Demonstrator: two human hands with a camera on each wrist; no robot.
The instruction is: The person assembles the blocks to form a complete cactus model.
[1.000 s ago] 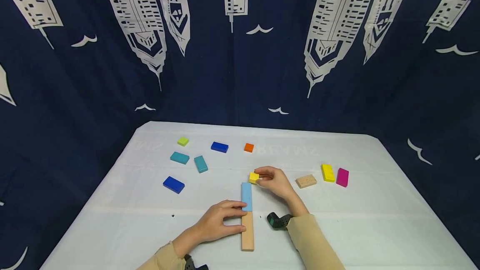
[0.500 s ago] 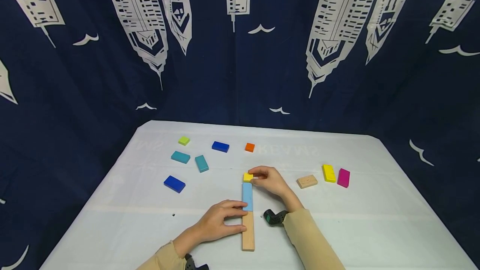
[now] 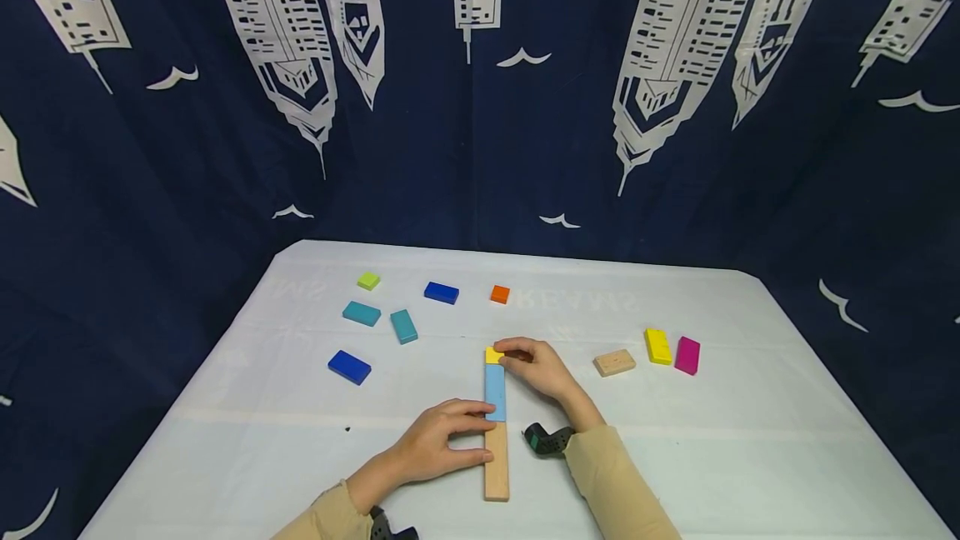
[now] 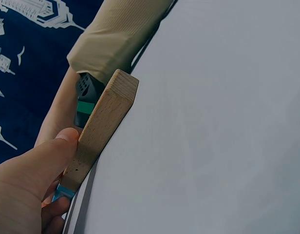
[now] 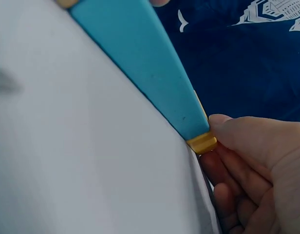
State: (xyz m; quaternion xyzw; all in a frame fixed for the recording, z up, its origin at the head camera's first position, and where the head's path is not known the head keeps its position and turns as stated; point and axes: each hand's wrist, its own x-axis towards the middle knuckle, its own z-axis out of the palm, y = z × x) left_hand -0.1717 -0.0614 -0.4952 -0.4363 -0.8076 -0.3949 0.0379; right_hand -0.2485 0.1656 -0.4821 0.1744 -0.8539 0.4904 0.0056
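A natural wood block point(image 3: 496, 465) and a light blue block point(image 3: 495, 394) lie end to end in a line on the table. At the far end of the blue one sits a small yellow block point(image 3: 492, 354), flush against it; the right wrist view shows the yellow block point(image 5: 203, 143) touching the blue block point(image 5: 145, 63). My right hand point(image 3: 538, 367) pinches the yellow block between thumb and fingers. My left hand point(image 3: 438, 440) rests along the left side of the line. Its fingers touch the blue block, and the thumb touches the wood block point(image 4: 99, 131).
Left and behind lie two dark blue blocks, including a nearer dark blue block point(image 3: 349, 367), two teal blocks, a lime block point(image 3: 368, 281) and an orange block point(image 3: 500, 295). To the right are another wood block point(image 3: 614, 362), a longer yellow block point(image 3: 657, 347) and a magenta block point(image 3: 687, 356).
My right hand has moved left with the small yellow block, bringing it from the right of the line to the far end of the light blue block. The left hand has stayed put.
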